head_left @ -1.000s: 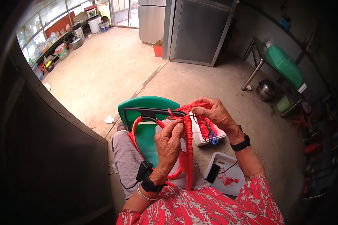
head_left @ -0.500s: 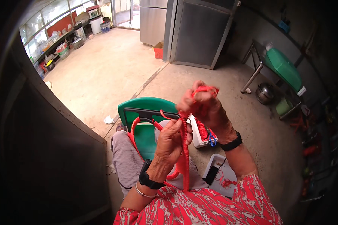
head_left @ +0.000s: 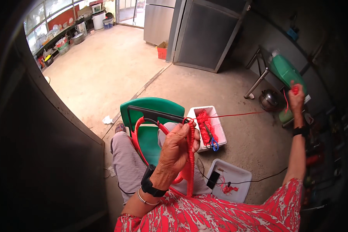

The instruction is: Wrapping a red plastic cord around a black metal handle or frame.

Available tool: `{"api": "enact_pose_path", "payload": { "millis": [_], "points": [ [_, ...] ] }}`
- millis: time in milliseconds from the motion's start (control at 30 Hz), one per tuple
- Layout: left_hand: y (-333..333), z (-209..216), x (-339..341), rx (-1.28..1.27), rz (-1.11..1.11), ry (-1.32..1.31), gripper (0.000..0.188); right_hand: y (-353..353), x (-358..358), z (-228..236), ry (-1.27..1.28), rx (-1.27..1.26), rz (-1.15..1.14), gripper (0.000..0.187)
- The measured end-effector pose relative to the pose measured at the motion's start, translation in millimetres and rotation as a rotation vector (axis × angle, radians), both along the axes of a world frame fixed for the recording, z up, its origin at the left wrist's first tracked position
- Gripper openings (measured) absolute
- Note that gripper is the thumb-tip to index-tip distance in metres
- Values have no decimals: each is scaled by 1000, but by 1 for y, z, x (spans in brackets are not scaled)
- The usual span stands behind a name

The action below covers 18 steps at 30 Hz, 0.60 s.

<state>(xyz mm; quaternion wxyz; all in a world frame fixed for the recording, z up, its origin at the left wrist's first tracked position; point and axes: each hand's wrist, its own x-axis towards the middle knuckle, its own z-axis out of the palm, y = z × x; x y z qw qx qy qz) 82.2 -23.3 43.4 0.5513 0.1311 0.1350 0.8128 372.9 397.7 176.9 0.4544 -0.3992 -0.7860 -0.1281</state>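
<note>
My left hand (head_left: 176, 145) is closed in a pinch on a red cord-wrapped strip (head_left: 191, 162), which hangs down toward my lap. It belongs to a curved frame wound in red (head_left: 135, 141), leaning against the green chair (head_left: 152, 103). Far out to the right, my right hand (head_left: 296, 98) is closed around a small bundle of red cord (head_left: 295, 89). A taut red cord (head_left: 232, 115) runs from the strip at my left fingertips toward that hand, with a loose length dangling beside it.
A white foam box (head_left: 220, 129) holds loose red cord and blue-handled scissors (head_left: 214, 144). Nearer me, a pale tray (head_left: 241, 174) contains a dark phone-like slab and cord scraps. A metal pot (head_left: 269, 99) stands by a table (head_left: 263, 75) at right; a dark panel (head_left: 46, 154) rises at left.
My right hand has swung from beside my left hand far out to the right, drawing the red cord straight. My left hand keeps its pinch in nearly the same place.
</note>
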Motion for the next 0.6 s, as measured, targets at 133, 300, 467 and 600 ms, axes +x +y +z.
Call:
{"api": "enact_pose_path", "payload": {
  "millis": [133,300,467,600],
  "points": [
    [-2,1,-1,-56,56,33,24,-134,-117,-63,169,-831,530,9],
    [-1,0,0,-13,42,-36,22,-250,-199,-85,65,-1671,1201,19],
    [3,3,2,-41,41,-11,23,-266,-206,-87,66,-1790,1158,24],
    [3,-4,0,-31,41,-16,25,-261,-213,-81,239,-1837,1109,12]
  ]
}}
